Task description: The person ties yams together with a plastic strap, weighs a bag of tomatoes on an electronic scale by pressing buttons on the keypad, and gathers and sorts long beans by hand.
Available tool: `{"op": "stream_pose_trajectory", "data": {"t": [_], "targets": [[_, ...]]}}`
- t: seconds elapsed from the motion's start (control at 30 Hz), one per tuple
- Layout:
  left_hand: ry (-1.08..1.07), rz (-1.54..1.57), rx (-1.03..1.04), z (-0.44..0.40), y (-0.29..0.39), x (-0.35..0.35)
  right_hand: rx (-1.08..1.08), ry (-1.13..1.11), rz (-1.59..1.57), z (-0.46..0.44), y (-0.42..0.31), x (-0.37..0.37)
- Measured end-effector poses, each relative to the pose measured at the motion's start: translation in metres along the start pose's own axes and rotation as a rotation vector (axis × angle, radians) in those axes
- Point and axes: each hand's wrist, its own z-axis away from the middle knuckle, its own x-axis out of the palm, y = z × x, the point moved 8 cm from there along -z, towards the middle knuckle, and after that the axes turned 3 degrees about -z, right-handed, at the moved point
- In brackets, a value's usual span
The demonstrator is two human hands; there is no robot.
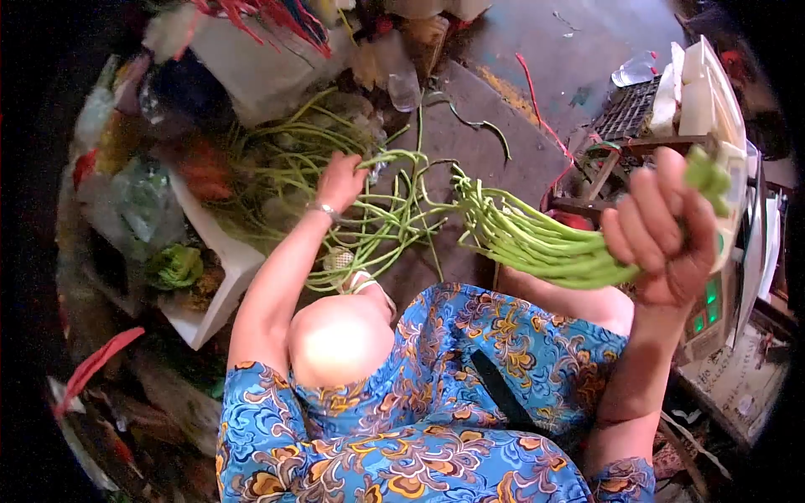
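My right hand (662,230) is raised at the right, its fingers wrapped round a thick bunch of green long beans (537,239). The bunch hangs out to the left, and a short green end sticks out above the fist. At the left, my left hand (342,178) is over a loose tangle of long beans (386,222), with its fingers closed on a long bean (390,157). More beans lie under and around that wrist, reaching down towards my foot.
A white foam box (222,272) with a leafy green head (174,267) is at the left, among plastic bags. A scale with a green lit display (711,293) stands at the right. A plastic bottle (635,70) and red string (537,101) lie behind.
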Motion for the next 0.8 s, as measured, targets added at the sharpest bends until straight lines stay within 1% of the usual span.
{"op": "stream_pose_trajectory", "data": {"t": [0.07,0.1,0.13,0.17,0.2,0.23,0.3,0.33,0.37,0.4,0.47,0.53,0.6,0.67,0.73,0.8], "targets": [[0.140,0.096,0.108,0.006,0.023,-0.049,0.040,0.120,0.018,0.001,0.008,-0.001],[0.189,0.172,0.138,0.016,0.045,-0.083,0.055,0.157,0.015,0.002,0.013,-0.006],[0.185,0.241,0.147,0.027,0.067,-0.114,0.093,0.177,0.035,0.001,0.016,-0.008],[0.168,0.317,0.141,0.039,0.085,-0.140,0.132,0.190,-0.055,0.000,0.021,-0.010],[0.152,0.393,0.139,0.050,0.102,-0.162,0.144,0.211,-0.080,-0.002,0.027,-0.013],[0.189,0.373,0.160,0.063,0.119,-0.184,0.146,0.279,-0.041,-0.001,0.030,-0.014],[0.179,0.454,0.215,0.090,0.154,-0.209,0.136,0.265,0.031,-0.006,0.038,-0.017],[0.229,0.570,0.257,0.107,0.170,-0.218,0.153,0.233,0.000,-0.007,0.044,-0.012],[0.298,0.491,0.328,0.124,0.187,-0.227,0.160,0.205,-0.030,-0.011,0.050,-0.008],[0.363,0.409,0.395,0.140,0.204,-0.234,0.172,0.178,-0.062,-0.014,0.056,-0.008],[0.431,0.259,0.460,0.173,0.236,-0.234,0.213,0.084,-0.145,-0.023,0.067,-0.013],[0.434,0.202,0.501,0.198,0.254,-0.220,0.141,0.072,-0.216,-0.033,0.066,-0.017],[0.414,0.115,0.478,0.208,0.246,-0.199,0.005,0.065,-0.300,-0.034,0.053,-0.018],[0.399,0.024,0.399,0.225,0.247,-0.191,0.024,0.046,-0.410,-0.032,0.047,-0.018],[0.374,0.001,0.404,0.236,0.242,-0.185,0.029,0.002,-0.426,-0.026,0.042,-0.017],[0.384,-0.071,0.377,0.248,0.240,-0.185,0.030,0.019,-0.384,-0.023,0.038,-0.021]]}}
